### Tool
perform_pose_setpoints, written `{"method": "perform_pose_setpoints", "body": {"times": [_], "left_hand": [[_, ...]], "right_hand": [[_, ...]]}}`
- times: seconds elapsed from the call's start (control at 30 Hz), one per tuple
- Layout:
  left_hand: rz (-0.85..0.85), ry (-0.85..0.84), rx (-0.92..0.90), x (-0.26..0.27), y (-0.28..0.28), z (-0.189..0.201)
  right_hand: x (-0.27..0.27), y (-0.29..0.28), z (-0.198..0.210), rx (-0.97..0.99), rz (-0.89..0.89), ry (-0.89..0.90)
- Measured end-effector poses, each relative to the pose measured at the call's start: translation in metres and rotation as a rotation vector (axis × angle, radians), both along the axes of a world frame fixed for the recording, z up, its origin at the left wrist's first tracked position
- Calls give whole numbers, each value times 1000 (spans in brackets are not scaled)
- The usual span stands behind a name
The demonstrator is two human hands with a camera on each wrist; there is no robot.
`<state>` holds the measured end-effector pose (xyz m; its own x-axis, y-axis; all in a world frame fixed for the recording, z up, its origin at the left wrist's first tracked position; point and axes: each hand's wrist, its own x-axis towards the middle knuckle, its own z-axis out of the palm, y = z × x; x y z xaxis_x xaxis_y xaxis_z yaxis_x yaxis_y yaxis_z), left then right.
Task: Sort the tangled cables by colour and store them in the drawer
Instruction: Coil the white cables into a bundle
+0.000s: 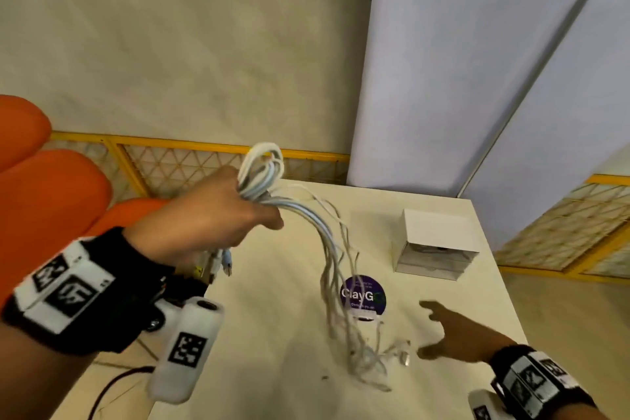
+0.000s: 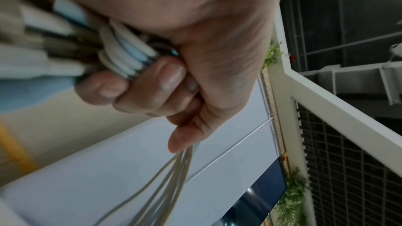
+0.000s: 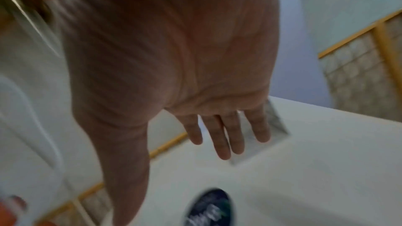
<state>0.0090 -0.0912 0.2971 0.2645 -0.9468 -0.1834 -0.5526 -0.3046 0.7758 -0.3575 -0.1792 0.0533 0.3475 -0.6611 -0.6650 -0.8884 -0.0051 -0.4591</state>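
Observation:
My left hand point(image 1: 235, 215) is raised over the table's left side and grips a bundle of white and pale blue cables point(image 1: 262, 174). Loops stick up above the fist, plugs hang below it, and the long ends trail down onto the table point(image 1: 272, 368). In the left wrist view the fingers point(image 2: 152, 83) curl round the cables point(image 2: 128, 57). My right hand point(image 1: 443, 334) hovers open above the table, just right of the loose cable ends point(image 1: 364, 365), its fingers point(image 3: 219, 137) straight and holding nothing. A small white drawer box point(image 1: 433, 242) stands at the back right.
A round purple sticker point(image 1: 363, 293) lies on the table under the hanging cables. Orange seat backs point(image 1: 51, 181) sit at the left. A yellow mesh fence point(image 1: 191, 160) and white panels point(image 1: 460, 61) stand behind the table.

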Motion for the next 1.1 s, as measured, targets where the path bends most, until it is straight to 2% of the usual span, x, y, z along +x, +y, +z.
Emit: {"method": "perform_pose_setpoints", "body": {"times": [0.07, 0.13, 0.2, 0.33, 0.47, 0.57, 0.67, 0.73, 0.83, 0.9, 0.97, 1.1], "left_hand": [[-98, -3, 53, -4, -4, -14], [-127, 26, 92, -15, -8, -22], [-134, 79, 127, -22, -8, -23], [-172, 174, 206, -28, -11, -25], [-244, 215, 243, -31, -10, -30], [-270, 291, 307, -29, -7, -33], [-292, 325, 400, -27, -5, -39], [-308, 314, 470, -29, -3, -43], [-339, 309, 596, -30, -2, -47], [-377, 311, 680, -31, -2, -49], [-422, 298, 735, -33, -1, -50], [-465, 279, 778, -38, 2, -56]], "right_hand": [[25, -4, 36, -191, -38, -157], [54, -1, 81, -378, -54, -367], [84, 8, 130, -466, -29, -566], [131, 30, 187, -448, 34, -804], [161, 40, 200, -388, 156, -826], [167, 40, 204, -411, 263, -751], [169, 37, 201, -539, 424, -528], [170, 37, 199, -687, 497, -378], [170, 42, 205, -998, 604, -49], [170, 46, 207, -1090, 677, 94], [168, 49, 205, -1104, 769, 135], [161, 48, 200, -1099, 865, 88]]}}
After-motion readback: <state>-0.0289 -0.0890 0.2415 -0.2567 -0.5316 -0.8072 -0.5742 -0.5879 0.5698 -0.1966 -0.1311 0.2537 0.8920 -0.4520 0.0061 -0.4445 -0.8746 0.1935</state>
